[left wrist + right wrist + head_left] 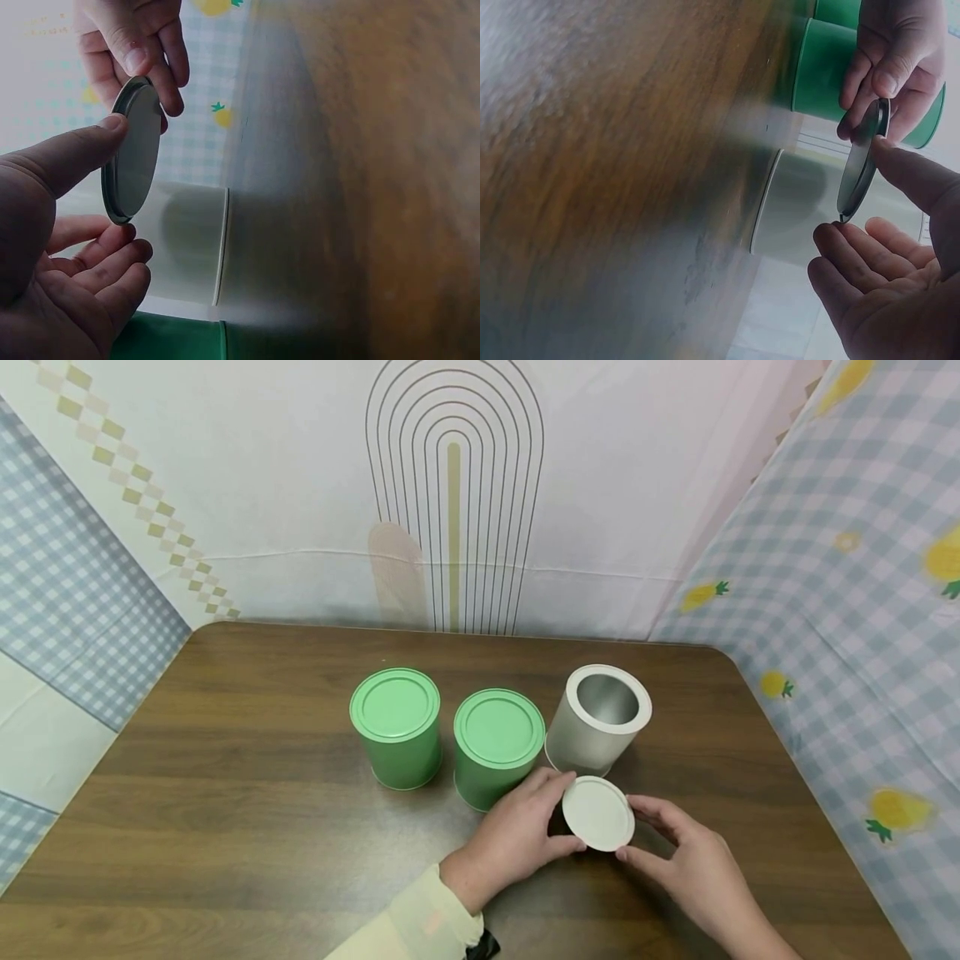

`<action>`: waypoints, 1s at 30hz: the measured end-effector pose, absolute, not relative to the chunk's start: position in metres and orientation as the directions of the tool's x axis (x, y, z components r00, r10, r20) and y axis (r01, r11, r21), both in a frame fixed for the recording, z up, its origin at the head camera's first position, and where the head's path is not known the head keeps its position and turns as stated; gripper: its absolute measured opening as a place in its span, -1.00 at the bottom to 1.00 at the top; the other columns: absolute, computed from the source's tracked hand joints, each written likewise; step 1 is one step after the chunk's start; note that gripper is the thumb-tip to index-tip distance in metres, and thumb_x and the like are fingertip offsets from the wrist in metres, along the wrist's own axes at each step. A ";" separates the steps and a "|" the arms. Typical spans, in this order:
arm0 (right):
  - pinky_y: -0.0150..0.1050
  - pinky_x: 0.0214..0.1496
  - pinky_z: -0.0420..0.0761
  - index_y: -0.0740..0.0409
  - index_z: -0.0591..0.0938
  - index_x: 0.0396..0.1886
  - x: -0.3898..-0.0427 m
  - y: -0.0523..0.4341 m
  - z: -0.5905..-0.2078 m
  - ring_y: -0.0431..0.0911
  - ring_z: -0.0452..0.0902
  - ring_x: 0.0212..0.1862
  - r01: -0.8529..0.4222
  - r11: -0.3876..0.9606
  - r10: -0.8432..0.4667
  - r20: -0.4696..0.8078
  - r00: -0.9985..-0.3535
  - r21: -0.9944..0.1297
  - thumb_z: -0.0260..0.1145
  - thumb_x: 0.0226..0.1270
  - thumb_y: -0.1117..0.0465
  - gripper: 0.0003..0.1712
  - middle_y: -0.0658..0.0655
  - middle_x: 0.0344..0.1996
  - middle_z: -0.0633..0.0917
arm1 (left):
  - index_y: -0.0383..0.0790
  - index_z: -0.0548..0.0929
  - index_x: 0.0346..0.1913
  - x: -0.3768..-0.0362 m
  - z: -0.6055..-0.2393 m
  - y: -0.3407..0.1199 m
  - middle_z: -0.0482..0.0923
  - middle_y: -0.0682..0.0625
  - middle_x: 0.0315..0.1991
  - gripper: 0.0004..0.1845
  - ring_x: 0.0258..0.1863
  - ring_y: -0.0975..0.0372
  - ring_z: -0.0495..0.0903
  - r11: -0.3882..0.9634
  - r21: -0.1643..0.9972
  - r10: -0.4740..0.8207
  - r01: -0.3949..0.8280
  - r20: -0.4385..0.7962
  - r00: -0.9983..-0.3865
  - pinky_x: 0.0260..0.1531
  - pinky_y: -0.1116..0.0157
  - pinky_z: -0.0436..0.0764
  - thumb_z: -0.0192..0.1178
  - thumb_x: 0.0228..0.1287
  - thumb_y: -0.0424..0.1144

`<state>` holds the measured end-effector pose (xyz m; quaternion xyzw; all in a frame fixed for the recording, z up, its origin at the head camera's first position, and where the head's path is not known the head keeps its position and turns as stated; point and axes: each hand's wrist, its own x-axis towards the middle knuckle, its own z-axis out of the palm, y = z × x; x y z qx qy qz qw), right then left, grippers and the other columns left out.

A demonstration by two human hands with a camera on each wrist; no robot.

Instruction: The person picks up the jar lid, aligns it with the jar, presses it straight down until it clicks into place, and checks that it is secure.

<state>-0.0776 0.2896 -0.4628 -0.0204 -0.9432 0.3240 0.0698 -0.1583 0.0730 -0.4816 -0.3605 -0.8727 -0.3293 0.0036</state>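
Wood-grain laminate, dark brown, covers the table (225, 827) you are working at; its far corners are rounded and its surface shows a dull sheen. Behind it hangs a pale backdrop (300, 485) printed with nested arch lines and a beige stripe, with a diagonal band of small olive squares at the left. On your right, a blue gingham cloth (840, 635) dotted with yellow pineapples closes off that side; on your left, a similar blue check panel (67, 602) does the same.

Your left hand (517, 839) and your right hand (693, 860) both hold the white lid (598, 812) by its rim, thumbs and fingertips pinching opposite edges, just above the table near its front edge. The wrist views show the lid's grey metal underside, held on edge between your fingers.

Just behind the lid stands the silver tin (597, 718), open-topped with a white rim, upright on the table. To its left, two green tins (498, 747) (395, 727) stand side by side with their green lids on, the nearer one just beside your left hand.
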 end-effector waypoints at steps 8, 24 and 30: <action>-0.01 0.09 0.65 -0.02 0.62 0.18 -0.076 0.289 -0.460 0.05 0.67 0.10 -0.019 0.785 0.081 0.134 -0.988 -0.619 0.63 0.01 0.08 -0.33 0.07 0.08 0.72 | -0.21 0.44 0.40 -0.156 -0.476 0.072 0.49 0.05 0.18 -0.18 0.11 0.28 0.58 0.505 0.554 0.621 0.662 0.300 -0.724 0.12 0.39 0.56 0.52 0.11 -0.02; -0.04 0.08 0.66 -0.04 0.62 0.18 -0.074 0.288 -0.454 0.05 0.67 0.10 -0.031 0.791 0.088 0.164 -0.983 -0.611 0.63 0.02 0.10 -0.33 0.06 0.08 0.72 | -0.23 0.46 0.37 -0.154 -0.471 0.072 0.50 0.04 0.15 -0.20 0.06 0.27 0.60 0.512 0.541 0.619 0.667 0.307 -0.723 0.09 0.38 0.58 0.53 0.10 -0.02; 0.02 0.10 0.64 -0.03 0.61 0.19 -0.073 0.288 -0.452 0.06 0.66 0.11 -0.022 0.783 0.094 0.153 -0.984 -0.622 0.62 0.03 0.06 -0.33 0.08 0.09 0.71 | -0.22 0.46 0.37 -0.155 -0.472 0.072 0.49 0.04 0.16 -0.21 0.07 0.27 0.60 0.513 0.546 0.619 0.662 0.300 -0.726 0.09 0.38 0.58 0.53 0.11 -0.03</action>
